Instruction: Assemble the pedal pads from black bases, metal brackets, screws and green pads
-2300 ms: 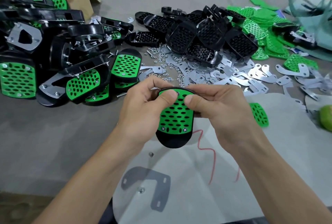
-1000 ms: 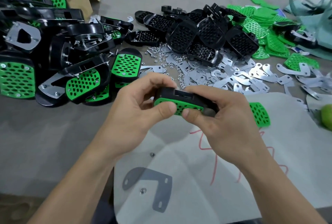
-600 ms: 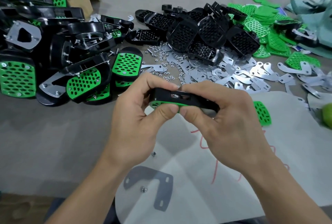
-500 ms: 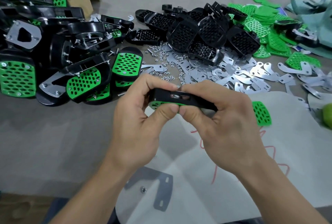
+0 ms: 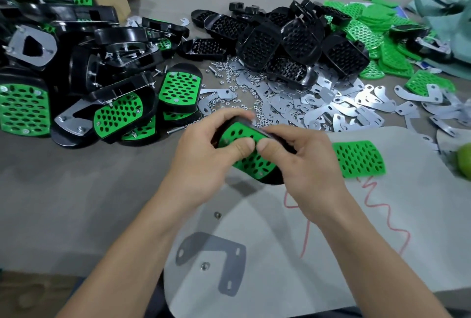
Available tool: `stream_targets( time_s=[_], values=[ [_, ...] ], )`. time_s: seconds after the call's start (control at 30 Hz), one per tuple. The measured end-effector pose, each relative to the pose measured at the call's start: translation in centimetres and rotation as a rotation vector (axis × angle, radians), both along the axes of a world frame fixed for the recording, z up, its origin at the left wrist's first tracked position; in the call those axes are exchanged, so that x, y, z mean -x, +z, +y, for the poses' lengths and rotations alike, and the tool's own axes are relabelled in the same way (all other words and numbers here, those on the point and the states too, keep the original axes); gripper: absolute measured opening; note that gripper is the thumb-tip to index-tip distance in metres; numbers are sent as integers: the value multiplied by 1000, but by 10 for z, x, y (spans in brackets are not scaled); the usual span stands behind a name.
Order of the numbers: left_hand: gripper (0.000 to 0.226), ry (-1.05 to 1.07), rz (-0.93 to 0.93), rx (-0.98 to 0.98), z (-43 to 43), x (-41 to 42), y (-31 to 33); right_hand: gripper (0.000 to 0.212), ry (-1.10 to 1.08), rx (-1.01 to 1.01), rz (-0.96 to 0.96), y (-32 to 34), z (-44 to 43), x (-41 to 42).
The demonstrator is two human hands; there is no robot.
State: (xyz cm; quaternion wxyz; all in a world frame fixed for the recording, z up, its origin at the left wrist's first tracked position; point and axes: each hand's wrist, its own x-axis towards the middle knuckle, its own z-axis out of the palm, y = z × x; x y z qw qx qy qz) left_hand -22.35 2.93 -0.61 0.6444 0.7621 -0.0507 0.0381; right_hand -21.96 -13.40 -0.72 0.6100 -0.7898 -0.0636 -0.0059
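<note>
From the head camera, the pedal pad [image 5: 252, 164] is partly hidden. Both thumbs cover the middle of its green face, curled fingers hide its back and far end, and motion blurs its edges. It is held above the pale sheet [image 5: 331, 254], green face towards the camera, with its long axis slanting from upper left down to lower right. The left hand [image 5: 204, 162] and right hand [image 5: 305, 164] both grip it. A loose green pad [image 5: 358, 158] lies flat just right of the hands.
</note>
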Motion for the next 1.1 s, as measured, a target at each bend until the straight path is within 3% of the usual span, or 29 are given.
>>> stream_targets(
  time_s=[0.1, 0.17, 0.3, 0.47, 0.67, 0.8, 0.87, 1.0, 1.1],
  values=[
    [43, -48, 106, 153, 12, -1, -3, 28, 16, -261, 308, -7, 2, -6],
    [43, 21, 144, 217, 15, 1, -7, 27, 137, -352, 403, -9, 1, -7],
    [45, 135, 115, 225, 16, 5, -10, 29, 217, -207, 282, -11, 2, -7],
    [70, -1, 11, -35, 34, 9, -6, 35, 249, -347, 299, -6, 7, -8],
    [73, 317, -209, -96, 41, 12, -7, 40, 336, 17, -18, 21, 44, -32],
    [75, 470, -342, -402, 68, 2, 16, 56, 217, 148, -471, 41, 88, -66],
    [71, 507, -337, -462, 80, -1, 29, 59, 166, 196, -604, 41, 108, -85],
    [55, 622, -321, -469, 106, 8, 43, 68, 325, 523, -541, 34, 122, -115],
    [49, 717, -321, -397, 115, 19, 50, 79, 467, 643, -439, 39, 108, -127]
  ],
)
